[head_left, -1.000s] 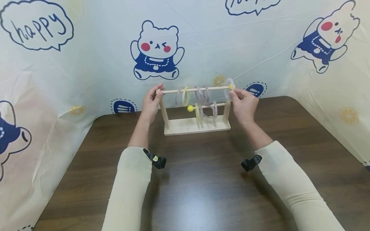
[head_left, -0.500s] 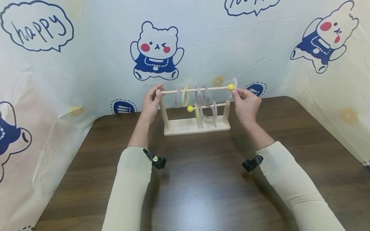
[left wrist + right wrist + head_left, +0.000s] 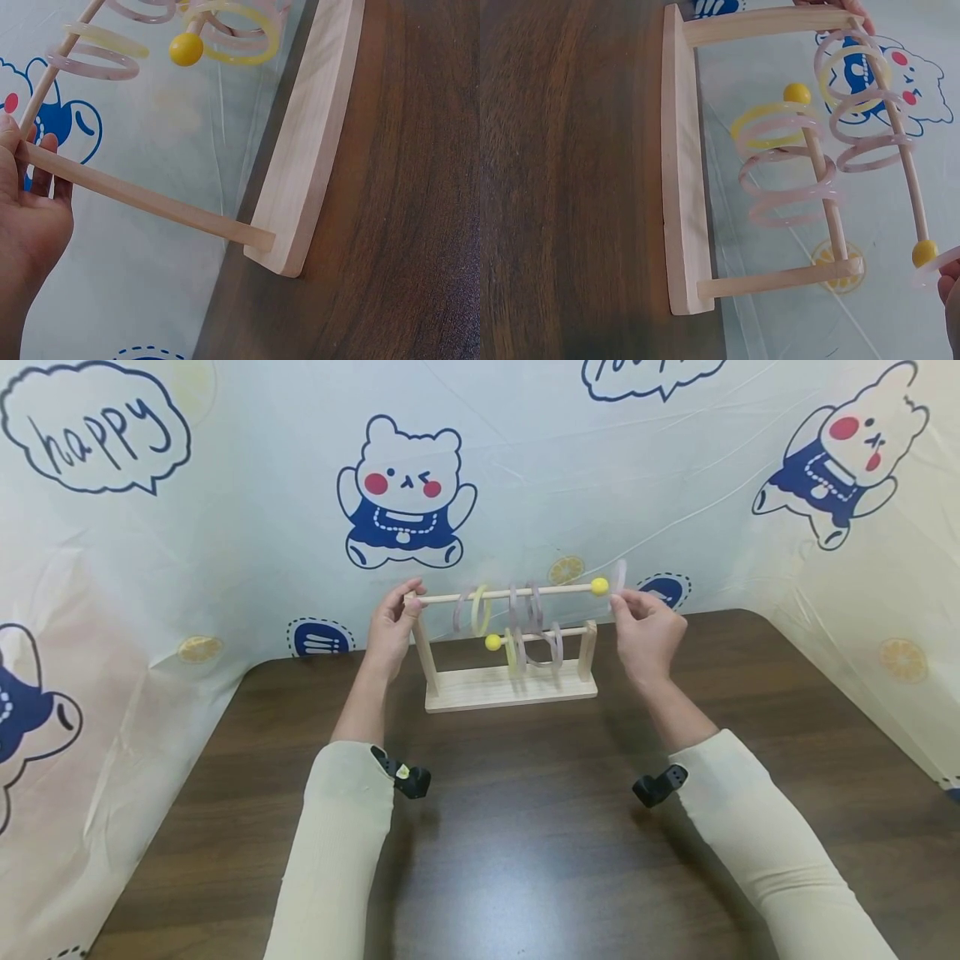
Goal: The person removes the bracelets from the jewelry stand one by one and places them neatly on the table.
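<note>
A wooden bangle stand (image 3: 510,687) stands at the back of the table, with two rods ending in yellow balls. My left hand (image 3: 392,631) grips the top of its left post (image 3: 142,196), where the upper rod (image 3: 558,589) starts. Pale purple bangles and one yellow bangle (image 3: 481,612) hang on that rod. Several more hang on the lower rod, a yellow one (image 3: 769,126) nearest its ball. Just right of the upper rod's yellow ball (image 3: 600,587), my right hand (image 3: 648,635) pinches a pale translucent bangle (image 3: 619,577) between thumb and fingers.
The stand is on a dark brown wooden table (image 3: 510,827). Close behind it hangs a light printed cloth (image 3: 262,510) with bears and lemon slices. Black wrist cameras sit at both sleeve cuffs.
My right hand has moved right, bringing the pale bangle from around the upper rod's ball end to just past it. The left hand and the stand hold still.
</note>
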Demonstrator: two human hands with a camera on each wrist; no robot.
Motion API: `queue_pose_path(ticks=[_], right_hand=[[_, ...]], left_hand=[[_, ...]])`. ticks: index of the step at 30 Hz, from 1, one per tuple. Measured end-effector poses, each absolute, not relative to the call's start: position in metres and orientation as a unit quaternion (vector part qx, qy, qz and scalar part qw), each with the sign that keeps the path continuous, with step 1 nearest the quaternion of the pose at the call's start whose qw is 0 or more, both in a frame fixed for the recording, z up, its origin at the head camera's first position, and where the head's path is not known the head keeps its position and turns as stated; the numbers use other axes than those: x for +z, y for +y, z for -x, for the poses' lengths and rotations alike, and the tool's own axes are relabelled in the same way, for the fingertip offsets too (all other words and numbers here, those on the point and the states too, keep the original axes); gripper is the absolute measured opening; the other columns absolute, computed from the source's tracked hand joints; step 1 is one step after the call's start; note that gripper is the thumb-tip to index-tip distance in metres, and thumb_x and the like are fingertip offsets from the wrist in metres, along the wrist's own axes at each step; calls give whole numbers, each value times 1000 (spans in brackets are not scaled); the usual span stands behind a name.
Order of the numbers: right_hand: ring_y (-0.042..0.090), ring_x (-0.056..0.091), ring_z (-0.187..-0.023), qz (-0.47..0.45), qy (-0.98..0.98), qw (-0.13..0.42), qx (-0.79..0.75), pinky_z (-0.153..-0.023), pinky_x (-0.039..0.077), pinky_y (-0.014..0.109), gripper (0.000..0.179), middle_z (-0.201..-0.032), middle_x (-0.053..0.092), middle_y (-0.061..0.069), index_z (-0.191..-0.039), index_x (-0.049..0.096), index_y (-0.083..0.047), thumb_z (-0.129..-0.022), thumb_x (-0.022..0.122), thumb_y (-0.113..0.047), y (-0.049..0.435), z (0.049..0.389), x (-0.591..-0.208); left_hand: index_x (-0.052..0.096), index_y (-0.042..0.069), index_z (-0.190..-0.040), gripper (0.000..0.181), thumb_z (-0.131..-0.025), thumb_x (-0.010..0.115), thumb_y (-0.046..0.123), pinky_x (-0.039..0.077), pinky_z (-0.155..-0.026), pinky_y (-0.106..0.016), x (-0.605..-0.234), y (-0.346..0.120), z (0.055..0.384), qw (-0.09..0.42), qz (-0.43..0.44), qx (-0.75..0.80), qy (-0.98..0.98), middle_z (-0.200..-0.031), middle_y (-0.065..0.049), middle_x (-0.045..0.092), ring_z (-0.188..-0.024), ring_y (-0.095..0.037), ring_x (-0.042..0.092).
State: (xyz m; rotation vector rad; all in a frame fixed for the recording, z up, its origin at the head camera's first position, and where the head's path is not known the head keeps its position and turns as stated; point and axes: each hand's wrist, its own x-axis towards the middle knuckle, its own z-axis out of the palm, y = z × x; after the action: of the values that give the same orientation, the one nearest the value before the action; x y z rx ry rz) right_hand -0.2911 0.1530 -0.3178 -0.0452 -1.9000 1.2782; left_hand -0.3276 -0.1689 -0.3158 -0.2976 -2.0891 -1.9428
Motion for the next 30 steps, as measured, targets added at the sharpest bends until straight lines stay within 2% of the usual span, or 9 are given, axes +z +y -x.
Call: queue_pose_path(ticks=[5,12,20,25,30], right_hand=[[15,65,-74,20,-731,445,516,-63,49,14,23,-88,70,12,-92,72,2,-84,70,-20,155,289,-318],[21,67,-76,-16,-719,480,502,-66,49,15,23,-89,69,13,-91,71,4,-84,70,-18,151,281,-313],[19,67,-78,-47,-700,483,524,-69,52,19,22,-90,69,13,-90,71,5,-81,72,-14,142,273,-308],[11,64,-73,-51,-692,472,544,-65,50,15,18,-89,69,12,-91,71,4,-81,72,-10,138,274,-307],[4,63,-71,-61,-688,457,561,-65,50,16,17,-89,69,15,-92,70,5,-81,71,-7,135,272,-308]], left_hand=[[51,10,-131,37,-94,50,17,34,-101,-33,-315,-168,327,133,100,-672,-722,-125,-7,52,-113,-22,51],[52,10,-130,36,-94,51,16,34,-101,-32,-313,-167,326,130,99,-677,-717,-125,-8,52,-112,-22,51],[51,10,-131,37,-95,50,18,34,-101,-32,-314,-168,326,130,98,-675,-720,-125,-7,52,-113,-22,50],[49,7,-131,38,-95,50,18,34,-101,-31,-313,-168,325,135,105,-671,-721,-126,-8,51,-113,-21,50],[52,11,-130,38,-93,51,21,34,-101,-31,-313,-168,326,133,102,-672,-721,-125,-6,52,-113,-20,50]])
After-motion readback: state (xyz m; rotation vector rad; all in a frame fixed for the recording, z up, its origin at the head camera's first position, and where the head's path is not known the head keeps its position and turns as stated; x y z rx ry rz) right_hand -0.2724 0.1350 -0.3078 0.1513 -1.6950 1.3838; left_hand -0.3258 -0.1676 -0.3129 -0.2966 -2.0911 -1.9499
